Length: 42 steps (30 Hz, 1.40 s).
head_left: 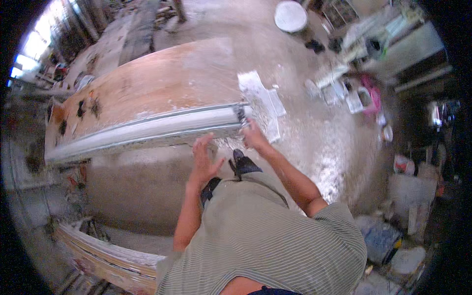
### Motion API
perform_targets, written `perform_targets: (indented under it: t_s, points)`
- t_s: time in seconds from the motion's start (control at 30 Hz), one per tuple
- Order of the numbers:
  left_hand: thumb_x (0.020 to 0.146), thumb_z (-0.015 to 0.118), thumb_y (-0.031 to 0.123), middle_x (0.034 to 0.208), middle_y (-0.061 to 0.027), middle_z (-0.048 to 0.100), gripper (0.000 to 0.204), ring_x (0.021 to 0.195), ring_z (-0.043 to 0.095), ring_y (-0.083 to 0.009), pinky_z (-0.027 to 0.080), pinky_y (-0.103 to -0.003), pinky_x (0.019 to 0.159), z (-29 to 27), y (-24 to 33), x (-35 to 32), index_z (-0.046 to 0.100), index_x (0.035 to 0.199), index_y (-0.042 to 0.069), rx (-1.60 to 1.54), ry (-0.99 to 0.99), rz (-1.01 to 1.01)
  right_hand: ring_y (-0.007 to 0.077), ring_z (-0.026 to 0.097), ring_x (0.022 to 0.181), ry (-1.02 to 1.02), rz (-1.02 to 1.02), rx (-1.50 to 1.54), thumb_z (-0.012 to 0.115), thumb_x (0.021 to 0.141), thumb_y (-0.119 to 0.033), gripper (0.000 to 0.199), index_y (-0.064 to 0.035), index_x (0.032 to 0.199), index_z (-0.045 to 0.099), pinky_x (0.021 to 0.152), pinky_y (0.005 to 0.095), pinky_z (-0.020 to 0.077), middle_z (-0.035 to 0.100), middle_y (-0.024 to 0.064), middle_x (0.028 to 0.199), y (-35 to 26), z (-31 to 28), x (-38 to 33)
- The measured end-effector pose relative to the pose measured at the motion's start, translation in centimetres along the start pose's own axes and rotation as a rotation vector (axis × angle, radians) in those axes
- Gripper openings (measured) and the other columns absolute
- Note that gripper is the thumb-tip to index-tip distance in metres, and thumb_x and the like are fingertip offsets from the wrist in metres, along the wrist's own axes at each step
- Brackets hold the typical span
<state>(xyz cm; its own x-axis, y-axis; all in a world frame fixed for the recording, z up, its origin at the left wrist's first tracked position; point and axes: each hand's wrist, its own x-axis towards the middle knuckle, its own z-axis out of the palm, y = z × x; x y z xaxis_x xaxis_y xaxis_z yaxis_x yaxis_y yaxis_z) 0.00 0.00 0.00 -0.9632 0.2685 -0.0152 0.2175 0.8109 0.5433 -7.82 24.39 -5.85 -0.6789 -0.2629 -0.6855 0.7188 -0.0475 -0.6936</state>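
Observation:
A long white strip (147,127), like a plaster moulding, lies between two narrow grey-blue rails along the near edge of a wooden table (162,73). My right hand (253,136) is closed at the strip's right end. From its fingers a small dark tool (240,114) with a whitish smear reaches onto the strip; blur hides its exact kind. My left hand (203,160) hovers just off the table's near edge, fingers spread, with nothing in it.
White-splashed sheets (260,98) lie on the floor beyond the table's right end. A round white bucket or lid (291,16) stands at the back. Containers and a pink item (371,93) clutter the right. Stacked long mouldings (108,255) lie at lower left.

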Motion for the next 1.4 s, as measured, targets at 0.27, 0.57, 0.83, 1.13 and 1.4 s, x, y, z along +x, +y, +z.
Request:
perform_targets:
  t_s: [0.27, 0.57, 0.83, 1.13, 1.4]
  points:
    - [0.087, 0.075, 0.044, 0.162, -0.0144, 0.033, 0.090, 0.148, 0.030, -0.0415, 0.024, -0.065, 0.117, 12.5, -4.6, 24.9, 0.028, 0.159, 0.017, 0.298, -0.024, -0.074, 0.0293, 0.069, 0.091, 0.548, -0.408, -0.627, 0.068, 0.091, -0.017, 0.044, -0.0099, 0.135, 0.063, 0.078, 0.0410, 0.0564, 0.070, 0.0180, 0.107, -1.2, -24.9, 3.7]
    - [0.086, 0.076, 0.048, 0.161, -0.0164, 0.035, 0.088, 0.144, 0.036, -0.0441, 0.033, -0.067, 0.111, 14.3, -2.8, 27.9, 0.032, 0.159, 0.025, 0.444, -0.195, -0.090, 0.0304, 0.068, 0.099, 0.759, -0.534, -0.614, 0.070, 0.091, -0.022, 0.025, -0.0127, 0.113, 0.077, 0.085, 0.0396, 0.0549, 0.069, 0.0108, 0.106, 0.9, -19.4, 6.9]
    - [0.086, 0.078, 0.038, 0.157, -0.0155, 0.040, 0.085, 0.138, 0.041, -0.0412, 0.040, -0.065, 0.107, 13.7, -3.6, 29.0, 0.035, 0.158, 0.025, 0.349, -0.265, -0.051, 0.0296, 0.069, 0.093, 0.777, -0.477, -0.646, 0.069, 0.090, -0.022, 0.019, -0.0122, 0.105, 0.077, 0.080, 0.0400, 0.0556, 0.069, 0.0081, 0.101, -0.9, -20.3, 6.8]
    - [0.085, 0.079, 0.036, 0.155, -0.0169, 0.041, 0.083, 0.134, 0.044, -0.0411, 0.043, -0.059, 0.105, 14.1, -3.5, 28.8, 0.039, 0.156, 0.024, 0.348, -0.233, -0.002, 0.0354, 0.068, 0.095, 0.780, -0.436, -0.624, 0.067, 0.091, -0.024, 0.019, -0.0102, 0.100, 0.076, 0.083, 0.0458, 0.0559, 0.068, 0.0122, 0.103, -2.6, -21.1, 6.2]
    - [0.085, 0.080, 0.036, 0.154, -0.0167, 0.043, 0.082, 0.132, 0.046, -0.0405, 0.046, -0.058, 0.102, 14.3, -3.8, 28.7, 0.040, 0.155, 0.023, 0.377, -0.221, 0.001, 0.0357, 0.068, 0.094, 0.882, -0.493, -0.591, 0.067, 0.091, -0.022, 0.019, -0.0081, 0.098, 0.077, 0.081, 0.0441, 0.0548, 0.069, 0.0129, 0.100, -3.7, -19.2, 8.2]
